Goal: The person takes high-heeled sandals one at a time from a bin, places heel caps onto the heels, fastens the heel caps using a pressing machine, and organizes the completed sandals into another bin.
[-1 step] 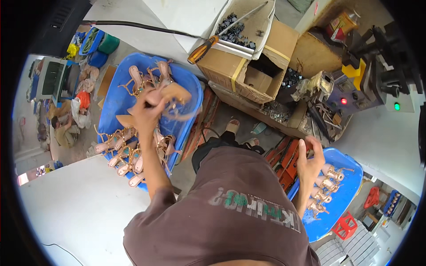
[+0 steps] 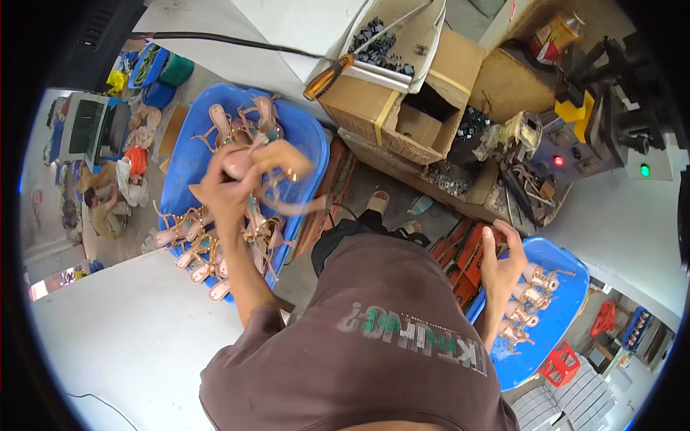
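Observation:
My left hand (image 2: 228,188) is closed on a pale pink sandal (image 2: 286,159), held over the left blue tub (image 2: 313,141). Motion blurs part of the sandal, and a thin strap hangs from it. Around and below this hand, several more sandals (image 2: 188,255) with beaded straps lie in the tub and along its near edge. On the other side my right hand (image 2: 503,262) is empty, thumb and fingers apart, by the left rim of the right blue tub (image 2: 550,345). A row of strappy sandals (image 2: 530,294) lies in that tub.
Ahead stands an open cardboard box (image 2: 402,122) under a white tray (image 2: 392,50) of small dark parts. An orange-handled screwdriver (image 2: 329,77) lies across the tray. A machine panel (image 2: 568,158) with red and green lights is at right. Far left, a person (image 2: 106,212) sits.
The sandal in my left hand has turned a little, and its loose strap has swung out to the right. My right hand has hardly moved.

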`<state>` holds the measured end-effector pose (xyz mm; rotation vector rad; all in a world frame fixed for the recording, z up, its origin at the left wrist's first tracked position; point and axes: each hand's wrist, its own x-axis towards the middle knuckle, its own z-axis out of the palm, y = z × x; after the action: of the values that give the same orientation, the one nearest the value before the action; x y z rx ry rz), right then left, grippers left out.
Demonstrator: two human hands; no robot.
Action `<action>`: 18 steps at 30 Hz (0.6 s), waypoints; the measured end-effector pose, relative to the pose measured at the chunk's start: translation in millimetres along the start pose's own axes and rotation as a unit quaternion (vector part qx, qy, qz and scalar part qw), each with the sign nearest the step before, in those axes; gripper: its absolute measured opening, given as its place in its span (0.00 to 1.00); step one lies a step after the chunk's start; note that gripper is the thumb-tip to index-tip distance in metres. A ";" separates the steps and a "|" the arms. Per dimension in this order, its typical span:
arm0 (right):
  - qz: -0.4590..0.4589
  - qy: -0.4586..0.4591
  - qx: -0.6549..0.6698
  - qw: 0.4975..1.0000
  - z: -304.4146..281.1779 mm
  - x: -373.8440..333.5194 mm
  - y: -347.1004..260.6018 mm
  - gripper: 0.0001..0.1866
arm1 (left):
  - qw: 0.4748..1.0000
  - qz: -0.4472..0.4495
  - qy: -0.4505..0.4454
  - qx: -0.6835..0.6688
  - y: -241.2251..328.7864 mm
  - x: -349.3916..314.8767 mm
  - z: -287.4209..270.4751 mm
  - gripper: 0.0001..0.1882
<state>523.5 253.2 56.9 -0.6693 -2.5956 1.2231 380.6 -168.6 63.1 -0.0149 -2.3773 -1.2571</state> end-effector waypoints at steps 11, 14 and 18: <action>-0.241 -0.227 0.161 0.930 -2.9 4.3 -69.3 0.57 | 0.770 -0.070 -0.337 -0.537 88.3 -1.5 152.8 0.45; -0.183 -0.150 0.160 0.958 -18.5 -13.5 -41.8 0.56 | 0.789 -0.106 -0.375 -0.476 139.3 -26.9 191.1 0.44; -0.134 0.031 0.071 0.988 -26.2 -31.6 -32.0 0.55 | 0.656 -0.179 -0.557 -0.477 103.4 -34.4 211.8 0.61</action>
<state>550.5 238.1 98.8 -0.3140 -2.4209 1.2627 352.8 65.3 28.0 -0.9238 -2.0843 -3.2887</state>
